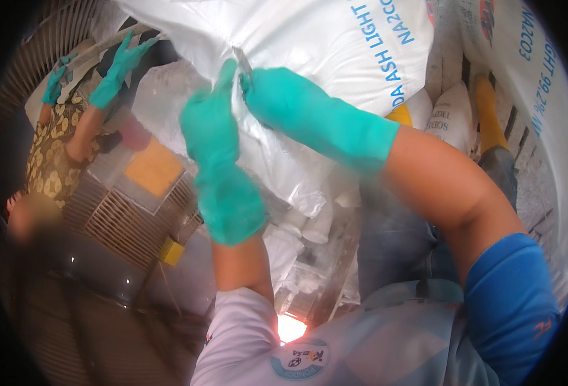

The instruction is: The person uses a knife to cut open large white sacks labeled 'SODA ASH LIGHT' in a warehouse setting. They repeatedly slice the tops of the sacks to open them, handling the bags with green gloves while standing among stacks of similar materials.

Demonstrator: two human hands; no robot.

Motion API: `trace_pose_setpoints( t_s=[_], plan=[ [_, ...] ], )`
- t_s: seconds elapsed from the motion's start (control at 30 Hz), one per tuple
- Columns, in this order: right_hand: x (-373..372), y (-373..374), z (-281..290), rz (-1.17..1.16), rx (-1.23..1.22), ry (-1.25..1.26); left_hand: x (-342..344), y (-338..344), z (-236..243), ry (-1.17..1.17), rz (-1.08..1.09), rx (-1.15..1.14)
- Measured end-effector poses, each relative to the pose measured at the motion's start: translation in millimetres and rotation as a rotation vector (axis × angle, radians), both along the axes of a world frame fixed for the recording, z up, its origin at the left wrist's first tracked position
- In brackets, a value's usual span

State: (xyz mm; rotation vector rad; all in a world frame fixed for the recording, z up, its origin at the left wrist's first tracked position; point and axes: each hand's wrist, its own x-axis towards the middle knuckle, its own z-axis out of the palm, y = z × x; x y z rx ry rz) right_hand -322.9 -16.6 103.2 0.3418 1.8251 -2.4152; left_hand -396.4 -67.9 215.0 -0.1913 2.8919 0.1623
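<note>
A big white woven sack [284, 32] with blue lettering fills the upper middle. My left hand [212, 125], in a green rubber glove, closes on a gathered part of this sack, its thumb or a finger pointing up. Right beside it, my right hand [287, 100], gloved alike, is closed around a thin grey blade [241, 59] that looks like a knife and lies against the sack. The fingertips of the right hand are partly hidden. Below the hands, loose white plastic [297, 183] hangs down in folds.
At the left, a co-worker in a patterned top reaches up with green gloves [118, 69]. A slatted grille [120, 222] and an orange-tan board [154, 168] lie nearby. More white sacks [451, 119] stand at the right, near yellow boots [488, 112].
</note>
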Motion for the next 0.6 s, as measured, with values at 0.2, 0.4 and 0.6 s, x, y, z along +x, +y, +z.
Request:
trace_pose_setpoints(
  t_s=[0.2, 0.4, 0.6],
  plan=[
    [18.2, -19.9, -27.3, -0.133, 0.315, 0.165, -7.8, -20.7, -5.0, -0.026, -0.028, 0.256],
    [-2.2, -2.1, -25.2, -0.066, 0.348, 0.109, -2.3, -14.1, -12.1, -0.024, -0.082, 0.355],
    [-7.9, 14.4, -0.2, 0.021, 0.069, -0.061, 0.8, -9.6, -4.8, -0.057, -0.035, 0.167]
  ],
)
